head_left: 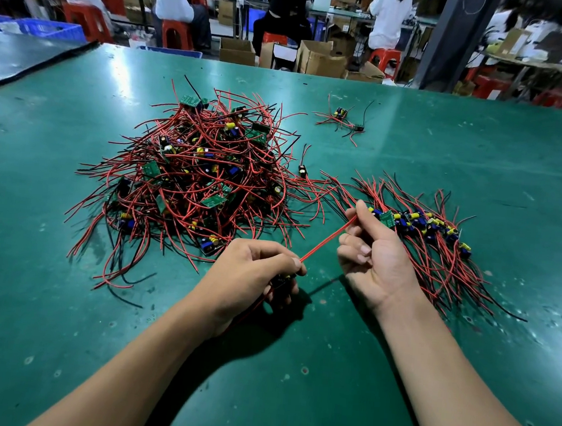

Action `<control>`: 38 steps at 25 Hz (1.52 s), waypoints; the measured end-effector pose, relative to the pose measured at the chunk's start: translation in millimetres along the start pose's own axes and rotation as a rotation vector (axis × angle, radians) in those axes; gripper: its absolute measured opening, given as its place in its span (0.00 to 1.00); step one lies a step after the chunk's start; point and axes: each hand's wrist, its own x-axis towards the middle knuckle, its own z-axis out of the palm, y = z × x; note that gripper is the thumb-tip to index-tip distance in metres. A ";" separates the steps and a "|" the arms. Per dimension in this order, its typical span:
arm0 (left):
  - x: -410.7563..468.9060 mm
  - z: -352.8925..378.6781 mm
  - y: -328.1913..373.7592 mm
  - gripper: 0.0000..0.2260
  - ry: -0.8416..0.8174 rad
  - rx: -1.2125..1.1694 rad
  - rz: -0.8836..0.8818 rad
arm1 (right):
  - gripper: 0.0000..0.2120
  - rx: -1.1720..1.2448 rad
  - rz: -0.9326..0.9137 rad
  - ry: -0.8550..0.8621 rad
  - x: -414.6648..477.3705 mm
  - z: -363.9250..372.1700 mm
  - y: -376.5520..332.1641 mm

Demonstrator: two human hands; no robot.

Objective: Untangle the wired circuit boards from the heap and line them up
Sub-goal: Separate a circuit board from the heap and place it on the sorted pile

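Note:
A big tangled heap (pixel 194 178) of small green circuit boards with red and black wires lies left of centre on the green table. To the right, a row of boards (pixel 424 225) lies side by side, wires trailing toward me. My left hand (pixel 254 271) grips one board, mostly hidden in the curled fingers, and pinches its red wires. That red wire pair (pixel 326 240) runs taut up to my right hand (pixel 371 251), which pinches it between thumb and forefinger just in front of the row.
A small cluster of wired boards (pixel 342 119) lies farther back, and a single board (pixel 302 170) sits between heap and row. A dark mat (pixel 21 57) covers the far left corner. People sit on red stools at benches behind, among cardboard boxes.

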 end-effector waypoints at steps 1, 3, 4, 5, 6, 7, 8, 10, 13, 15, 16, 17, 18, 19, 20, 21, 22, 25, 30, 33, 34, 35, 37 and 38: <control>0.8 0.0 -0.9 0.08 0.024 -0.013 -0.001 | 0.13 -0.097 -0.018 -0.025 -2.0 1.4 3.2; 2.3 0.1 -2.9 0.07 0.072 -0.055 0.002 | 0.16 -0.328 -0.018 -0.120 -7.0 4.4 15.8; 3.0 0.1 -3.9 0.07 0.093 -0.074 0.007 | 0.15 -0.431 0.000 -0.189 -10.1 6.5 23.9; 3.7 0.1 -4.5 0.07 0.110 -0.087 0.010 | 0.13 -0.518 0.009 -0.245 -12.8 8.0 31.4; 4.4 -0.2 -5.1 0.08 0.119 -0.096 0.011 | 0.11 -0.578 -0.002 -0.264 -13.4 9.1 36.7; 5.1 -0.8 -5.5 0.08 0.116 -0.096 0.010 | 0.11 -0.609 -0.030 -0.242 -12.3 9.2 38.0; 5.4 -1.1 -5.7 0.08 0.101 -0.086 0.007 | 0.12 -0.605 -0.066 -0.190 -9.8 8.0 35.5; 4.8 0.0 -5.9 0.09 0.058 -0.038 0.004 | 0.13 -0.526 -0.125 -0.042 -3.7 3.9 22.7; 2.7 2.3 -6.9 0.08 0.000 0.027 0.014 | 0.15 -0.299 -0.111 0.087 1.7 -2.8 7.2; 2.7 2.1 -5.8 0.10 -0.006 -0.010 -0.002 | 0.20 -0.194 -0.049 0.089 3.1 -3.6 4.3; 2.9 1.2 -4.4 0.14 0.001 -0.063 -0.028 | 0.23 -0.213 -0.024 0.087 3.6 -3.5 4.0; 3.5 -0.1 -3.0 0.19 0.005 -0.132 -0.063 | 0.26 -0.266 -0.007 0.086 4.1 -3.8 4.1; 4.8 -1.2 -1.6 0.24 0.002 -0.197 -0.091 | 0.29 -0.324 0.005 0.081 4.3 -3.6 4.7; 5.9 -2.1 -0.4 0.28 -0.009 -0.242 -0.106 | 0.30 -0.376 0.009 0.068 3.8 -3.9 5.4; 7.2 -2.1 0.9 0.30 -0.020 -0.268 -0.111 | 0.30 -0.423 0.008 0.048 2.5 -3.8 6.8; 7.8 -2.2 1.5 0.31 -0.024 -0.277 -0.110 | 0.29 -0.473 -0.003 0.021 1.0 -3.4 8.7; 7.6 -1.9 1.4 0.31 -0.025 -0.279 -0.109 | 0.27 -0.528 -0.020 -0.014 -1.2 -2.7 11.3; 7.6 -1.6 1.3 0.33 -0.029 -0.297 -0.103 | 0.18 -0.755 -0.130 -0.130 -8.9 -0.1 19.2; 23.4 7.7 9.3 0.30 0.028 -0.207 -0.178 | 0.12 -1.174 -0.384 -0.210 -16.2 4.3 30.5; 18.8 12.1 2.2 0.21 0.053 -0.140 -0.118 | 0.08 -1.182 -0.587 -0.007 -13.7 4.9 30.4; 14.3 10.8 -1.0 0.16 0.087 -0.105 -0.065 | 0.07 -1.182 -0.657 0.106 -11.5 2.0 26.4; 10.8 6.6 -3.2 0.12 0.135 -0.026 0.017 | 0.07 -1.195 -0.702 0.227 -8.9 -1.8 20.6; 6.7 -2.6 -7.6 0.07 0.225 0.079 0.160 | 0.10 -1.324 -0.714 0.440 -6.2 -10.0 8.5; 7.2 -6.3 -6.6 0.07 0.273 0.081 0.190 | 0.13 -1.426 -0.708 0.502 -6.4 -13.1 5.1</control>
